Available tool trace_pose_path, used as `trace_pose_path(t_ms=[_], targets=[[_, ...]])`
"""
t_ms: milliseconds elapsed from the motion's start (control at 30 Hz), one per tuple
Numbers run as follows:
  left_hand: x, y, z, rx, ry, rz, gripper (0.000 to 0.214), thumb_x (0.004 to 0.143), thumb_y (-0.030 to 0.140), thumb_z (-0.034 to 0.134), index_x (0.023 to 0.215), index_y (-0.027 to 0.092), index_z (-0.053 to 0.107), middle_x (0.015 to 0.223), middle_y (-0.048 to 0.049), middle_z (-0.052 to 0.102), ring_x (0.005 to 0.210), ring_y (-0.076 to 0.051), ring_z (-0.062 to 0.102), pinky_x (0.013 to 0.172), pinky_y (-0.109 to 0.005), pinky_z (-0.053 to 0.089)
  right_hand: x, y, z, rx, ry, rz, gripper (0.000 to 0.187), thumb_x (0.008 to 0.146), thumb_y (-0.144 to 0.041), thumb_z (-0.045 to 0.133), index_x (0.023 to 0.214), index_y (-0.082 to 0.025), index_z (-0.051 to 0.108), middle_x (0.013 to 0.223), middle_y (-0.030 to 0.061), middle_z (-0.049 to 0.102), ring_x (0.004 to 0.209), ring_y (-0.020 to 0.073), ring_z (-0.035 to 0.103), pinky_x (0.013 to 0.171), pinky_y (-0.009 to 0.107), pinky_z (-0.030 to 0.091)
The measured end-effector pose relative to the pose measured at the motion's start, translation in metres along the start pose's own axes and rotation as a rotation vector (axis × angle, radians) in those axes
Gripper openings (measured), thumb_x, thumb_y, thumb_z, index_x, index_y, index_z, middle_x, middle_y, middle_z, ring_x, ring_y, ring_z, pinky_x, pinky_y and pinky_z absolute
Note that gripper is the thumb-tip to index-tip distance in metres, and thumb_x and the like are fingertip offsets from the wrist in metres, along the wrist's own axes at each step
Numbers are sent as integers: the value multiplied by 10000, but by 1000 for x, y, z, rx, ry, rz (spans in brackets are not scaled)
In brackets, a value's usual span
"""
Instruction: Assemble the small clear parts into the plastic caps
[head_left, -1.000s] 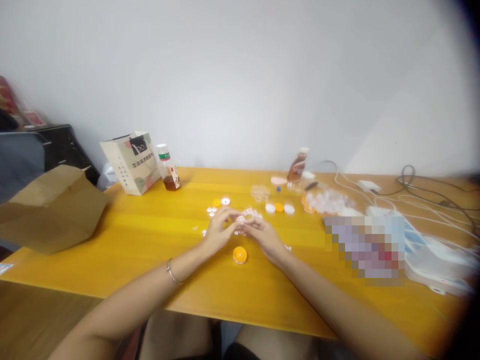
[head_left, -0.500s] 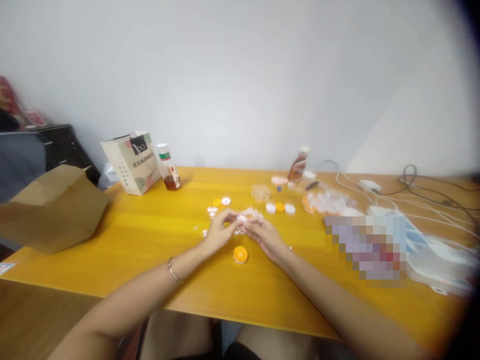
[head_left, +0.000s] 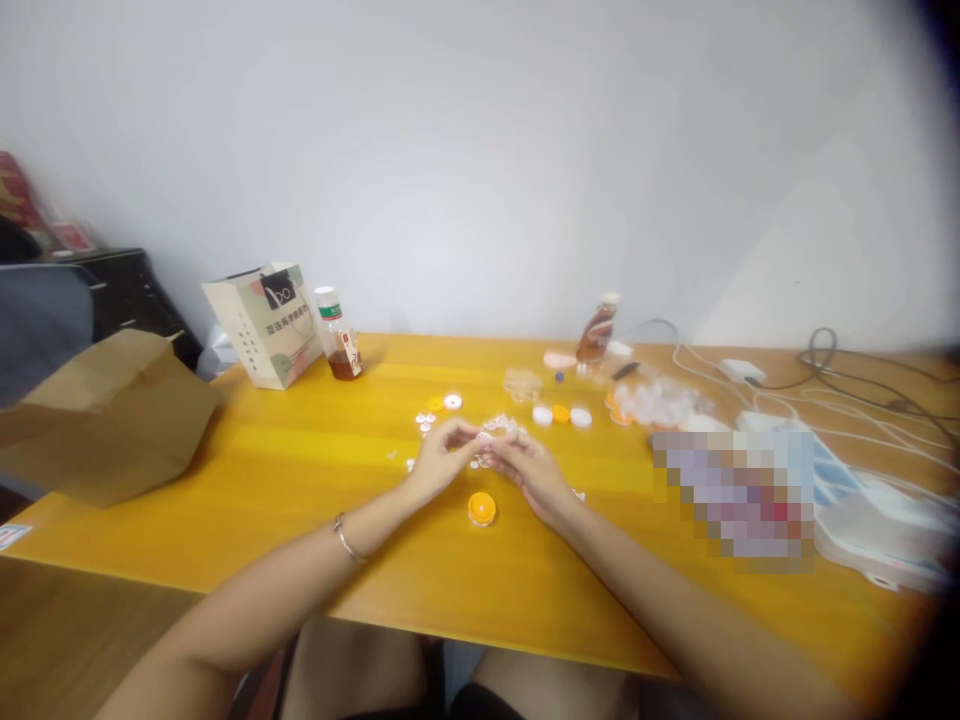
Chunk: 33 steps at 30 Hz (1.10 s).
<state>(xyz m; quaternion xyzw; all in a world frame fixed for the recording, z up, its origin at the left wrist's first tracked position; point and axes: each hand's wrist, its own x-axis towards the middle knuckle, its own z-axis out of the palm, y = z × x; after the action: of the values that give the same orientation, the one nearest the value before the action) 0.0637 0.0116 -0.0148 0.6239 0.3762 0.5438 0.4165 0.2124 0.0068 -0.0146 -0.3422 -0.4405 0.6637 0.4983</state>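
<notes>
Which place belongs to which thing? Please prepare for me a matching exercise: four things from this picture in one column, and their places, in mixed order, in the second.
Things
1. Small pale piece
2. Bracelet
3. Orange round piece
4. Bottle with a green band

Places
A. Beside the printed bag
B. On the table, between the two forearms
C. Held in the fingers of the left hand and right hand
D. Around the left arm

Right pairs: 1-C, 2-D, 3-B, 4-A
</notes>
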Motion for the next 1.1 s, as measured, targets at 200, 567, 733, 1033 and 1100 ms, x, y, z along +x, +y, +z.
trace_pose_path(t_ms=[200,567,733,1033,1100], targets=[[1,-3,-1,-34,-7,-34,207,679,300,628,751,127,538,694,-14,607,645,-111,575,632,-228,445,-3,-3,5,-55,21,-17,202,568,-316,719,616,-179,578,646,-14,655,651,106,601,745,271,455],[2,1,-3,-60,-71,-152,202,663,299,631,743,121,578,699,-26,619,650,-118,569,652,-234,436,-1,-2,3,-187,19,-87,202,593,-337,697,652,-182,583,610,-8,645,618,124,601,673,267,455],[3,1,-3,-17,-86,-156,170,671,282,613,698,121,564,641,-11,599,599,-108,551,617,-226,429,-1,-2,3,-278,10,-142,213,607,-372,674,661,-183,593,622,3,648,624,138,603,658,281,462],[4,-2,-4,30,-70,-69,138,689,259,593,717,125,577,660,-16,606,630,-116,563,633,-228,443,0,-2,2,-237,1,-112,248,576,-399,693,662,-189,594,635,-2,643,650,143,600,696,294,460],[4,-2,-4,-3,-84,-50,146,689,260,599,745,126,590,693,-26,623,660,-128,579,662,-244,455,0,-2,1,-158,-22,-61,238,603,-409,673,670,-194,595,674,-3,648,675,140,603,720,295,455]])
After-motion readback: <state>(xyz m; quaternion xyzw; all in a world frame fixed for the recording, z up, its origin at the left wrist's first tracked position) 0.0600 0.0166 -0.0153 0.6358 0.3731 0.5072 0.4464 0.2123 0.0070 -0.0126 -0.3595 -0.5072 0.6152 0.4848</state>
